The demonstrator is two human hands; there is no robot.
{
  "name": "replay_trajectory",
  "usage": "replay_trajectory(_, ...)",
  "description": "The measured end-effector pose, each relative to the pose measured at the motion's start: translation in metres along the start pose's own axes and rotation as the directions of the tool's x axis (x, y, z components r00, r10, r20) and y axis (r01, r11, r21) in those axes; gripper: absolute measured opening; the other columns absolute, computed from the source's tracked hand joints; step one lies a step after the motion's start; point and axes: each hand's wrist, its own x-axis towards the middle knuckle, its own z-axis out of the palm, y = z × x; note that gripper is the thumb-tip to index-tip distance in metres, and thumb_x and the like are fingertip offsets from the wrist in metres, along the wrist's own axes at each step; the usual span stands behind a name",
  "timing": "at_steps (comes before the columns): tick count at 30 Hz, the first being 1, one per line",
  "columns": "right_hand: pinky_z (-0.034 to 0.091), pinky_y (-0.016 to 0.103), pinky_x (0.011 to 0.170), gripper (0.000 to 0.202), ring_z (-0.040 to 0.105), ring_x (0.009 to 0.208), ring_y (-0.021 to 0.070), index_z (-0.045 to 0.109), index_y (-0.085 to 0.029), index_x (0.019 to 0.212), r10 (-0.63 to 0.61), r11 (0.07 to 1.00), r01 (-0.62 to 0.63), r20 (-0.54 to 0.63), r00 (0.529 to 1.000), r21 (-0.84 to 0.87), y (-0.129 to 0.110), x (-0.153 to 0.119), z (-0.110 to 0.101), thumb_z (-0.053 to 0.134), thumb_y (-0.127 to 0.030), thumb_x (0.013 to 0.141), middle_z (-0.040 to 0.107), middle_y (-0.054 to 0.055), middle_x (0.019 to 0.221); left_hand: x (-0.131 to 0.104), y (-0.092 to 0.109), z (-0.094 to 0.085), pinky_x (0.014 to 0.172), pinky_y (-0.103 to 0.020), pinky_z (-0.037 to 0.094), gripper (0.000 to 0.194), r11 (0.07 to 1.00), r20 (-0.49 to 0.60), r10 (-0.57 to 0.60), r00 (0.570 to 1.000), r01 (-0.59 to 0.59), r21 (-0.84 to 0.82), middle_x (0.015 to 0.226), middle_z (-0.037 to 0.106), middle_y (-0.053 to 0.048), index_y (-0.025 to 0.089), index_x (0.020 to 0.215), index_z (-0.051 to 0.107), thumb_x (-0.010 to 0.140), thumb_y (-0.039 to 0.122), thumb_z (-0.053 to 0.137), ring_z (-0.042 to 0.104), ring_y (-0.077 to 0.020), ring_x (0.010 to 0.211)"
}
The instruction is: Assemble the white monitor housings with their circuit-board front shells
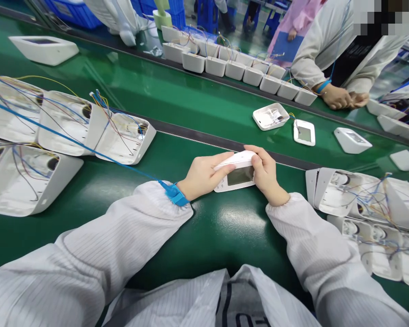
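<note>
Both hands hold one white device (237,187) with a grey screen, above the green table near its middle. My left hand (204,176) is closed on its left side, thumb on the front and fingers behind the top edge. A blue wrist strap with a blue cord circles the left wrist. On the right end of the device, my right hand (266,175) is closed, with fingers bent over the top. The underside of the device is hidden.
White housings with loose wires stand at left (122,136) and right (334,193). Beyond a dark rail (191,131) lie an open housing (271,116), a screen panel (304,132) and closed units (352,140). More housings line the far edge, where a person's hands (341,96) work.
</note>
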Motion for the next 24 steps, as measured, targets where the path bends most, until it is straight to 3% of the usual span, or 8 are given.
replay_trajectory(6,0.050,0.039,0.092,0.046,0.065,0.103,0.0226,0.065,-0.021,0.117,0.018,1.000,-0.019,0.013,1.000,0.009,-0.003,0.001,0.000,0.043,-0.055,0.094,0.071,0.008,0.112,0.000,0.002,0.000,0.083,-0.031,0.056,0.039,0.998,-0.028,0.024,0.999,-0.023,0.054,0.111,0.074,-0.005,0.021,0.120,0.068,0.092,0.045,0.054,0.071,-0.0218,0.096)
replay_trajectory(11,0.051,0.039,0.088,0.045,0.066,0.100,0.0234,0.065,-0.021,0.115,0.063,0.994,-0.063,-0.007,0.998,-0.091,-0.012,0.002,0.000,0.044,-0.055,0.093,0.071,0.008,0.111,-0.001,0.002,0.000,0.083,-0.031,0.055,0.040,0.998,-0.041,0.023,0.999,-0.021,0.057,0.111,0.074,-0.006,0.019,0.118,0.068,0.092,0.045,0.053,0.071,-0.0212,0.096)
replay_trajectory(15,0.051,0.035,0.078,0.042,0.065,0.084,0.0210,0.066,-0.020,0.100,0.088,0.981,-0.091,-0.025,0.996,-0.172,-0.018,0.004,-0.003,0.044,-0.056,0.093,0.071,0.006,0.094,-0.002,0.004,0.000,0.073,-0.026,0.052,0.038,0.985,0.005,0.095,0.995,-0.095,0.142,0.097,0.076,-0.003,0.021,0.119,0.067,0.094,0.044,0.050,0.071,-0.0174,0.081)
replay_trajectory(18,0.048,0.032,0.071,0.040,0.061,0.073,0.0180,0.064,-0.020,0.091,0.041,0.981,-0.037,0.015,0.999,-0.190,-0.019,0.005,-0.007,0.044,-0.054,0.093,0.068,0.003,0.082,-0.003,0.006,0.001,0.068,-0.024,0.050,0.039,0.967,0.014,0.162,0.987,-0.162,0.196,0.089,0.076,-0.003,0.020,0.118,0.067,0.095,0.045,0.048,0.070,-0.0161,0.075)
replay_trajectory(24,0.047,0.032,0.069,0.040,0.059,0.069,0.0175,0.064,-0.020,0.087,0.013,0.977,-0.007,0.027,1.000,-0.215,-0.017,0.007,-0.012,0.044,-0.054,0.093,0.066,0.003,0.078,-0.005,0.007,0.006,0.068,-0.026,0.051,0.040,0.967,0.011,0.186,0.982,-0.185,0.176,0.090,0.076,-0.004,0.019,0.121,0.065,0.095,0.044,0.047,0.070,-0.0168,0.074)
